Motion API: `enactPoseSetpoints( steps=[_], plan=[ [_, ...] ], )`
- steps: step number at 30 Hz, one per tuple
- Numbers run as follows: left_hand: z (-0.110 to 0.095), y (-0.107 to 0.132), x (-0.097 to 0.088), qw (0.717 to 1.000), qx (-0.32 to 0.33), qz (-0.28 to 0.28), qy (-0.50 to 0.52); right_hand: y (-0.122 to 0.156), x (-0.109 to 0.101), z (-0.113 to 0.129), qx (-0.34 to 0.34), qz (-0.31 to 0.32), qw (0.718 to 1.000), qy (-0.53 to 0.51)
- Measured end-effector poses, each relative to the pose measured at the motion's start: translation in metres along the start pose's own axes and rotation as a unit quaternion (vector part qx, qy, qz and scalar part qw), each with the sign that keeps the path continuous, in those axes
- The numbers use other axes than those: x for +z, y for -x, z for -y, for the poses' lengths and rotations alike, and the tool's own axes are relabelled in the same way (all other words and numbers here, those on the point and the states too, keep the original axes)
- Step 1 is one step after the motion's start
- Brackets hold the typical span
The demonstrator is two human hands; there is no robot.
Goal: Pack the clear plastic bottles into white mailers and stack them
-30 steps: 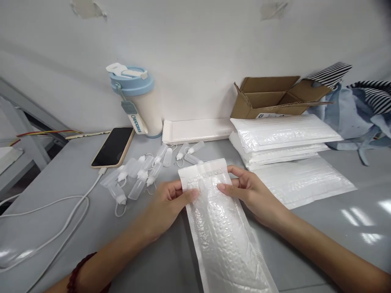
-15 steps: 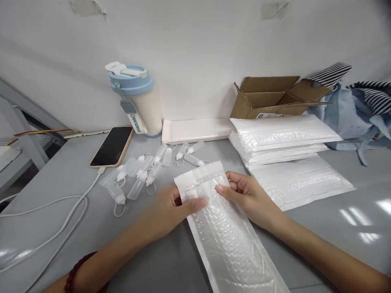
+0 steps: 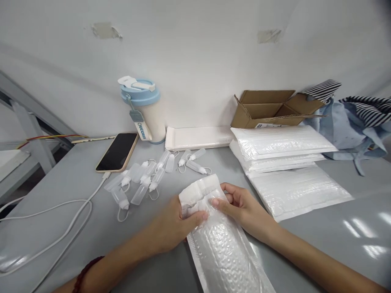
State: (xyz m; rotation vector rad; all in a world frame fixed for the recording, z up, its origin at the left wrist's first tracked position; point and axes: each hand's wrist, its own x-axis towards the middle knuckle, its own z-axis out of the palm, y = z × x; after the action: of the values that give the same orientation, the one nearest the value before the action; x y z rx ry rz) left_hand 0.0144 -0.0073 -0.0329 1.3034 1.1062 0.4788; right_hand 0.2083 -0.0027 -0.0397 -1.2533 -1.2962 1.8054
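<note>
Between both hands is a white bubble mailer [image 3: 224, 248], its flap end pointing toward the wall and its lower end running out of view at the bottom. My left hand [image 3: 177, 224] grips its left edge, thumb on top near the flap and fingers hidden underneath. On the opposite edge, my right hand [image 3: 240, 205] pinches it with the thumb on top and fingers curled behind. The mailer looks bent and puckered just below the flap. Beyond my left hand lie several small translucent squeeze bottles [image 3: 140, 193] with white tips and tethered caps.
A stack of bubble mailers [image 3: 281, 142] sits right of centre before an open cardboard box [image 3: 269, 108]. Flat white packets [image 3: 198, 138] lie along the wall. At left are a tumbler [image 3: 149, 118], a phone [image 3: 117, 152] and its white cable [image 3: 73, 219]. A blue cloth bag [image 3: 360, 126] rests far right.
The camera view has tilted up a little, so the desk items appear lower. Both hands keep their hold on the mailer, which has become more bent and creased below the flap.
</note>
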Motion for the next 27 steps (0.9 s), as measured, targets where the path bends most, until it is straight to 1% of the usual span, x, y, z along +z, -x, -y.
enactPoseSetpoints(
  steps=[3,5,9,14,16,18,21,24,27],
  plan=[
    [-0.0010,-0.0005,-0.0016,1.000,0.019,-0.016,-0.009,0.0000,-0.0017,0.0020,-0.004,0.002,1.000,-0.022],
    [-0.0011,-0.0011,-0.0030,1.000,0.014,-0.017,-0.012,0.0000,-0.0036,0.0031,-0.005,-0.001,0.999,-0.034],
    [0.0008,-0.0013,-0.0042,1.000,-0.011,0.027,0.002,-0.0004,-0.0064,0.0036,-0.017,-0.019,0.997,-0.070],
    [-0.0002,0.0004,-0.0011,0.999,-0.014,0.042,0.020,-0.0010,-0.0055,0.0022,-0.037,-0.004,0.995,-0.087],
    [-0.0027,0.0012,0.0013,0.998,-0.025,0.047,0.031,-0.0012,-0.0046,0.0009,-0.036,0.003,0.995,-0.092],
    [-0.0051,0.0019,0.0035,0.998,-0.029,0.037,0.041,-0.0013,-0.0037,-0.0005,-0.032,0.007,0.995,-0.096],
    [-0.0060,0.0023,0.0049,0.998,-0.018,0.023,0.049,-0.0014,-0.0025,-0.0015,-0.032,0.010,0.995,-0.091],
    [-0.0025,0.0007,0.0037,0.998,-0.014,0.017,0.067,-0.0018,-0.0014,0.0000,-0.031,0.016,0.996,-0.087],
    [0.0035,-0.0038,0.0022,0.998,-0.014,0.002,0.062,-0.0032,-0.0016,0.0024,-0.009,0.019,0.996,-0.087]
  ],
)
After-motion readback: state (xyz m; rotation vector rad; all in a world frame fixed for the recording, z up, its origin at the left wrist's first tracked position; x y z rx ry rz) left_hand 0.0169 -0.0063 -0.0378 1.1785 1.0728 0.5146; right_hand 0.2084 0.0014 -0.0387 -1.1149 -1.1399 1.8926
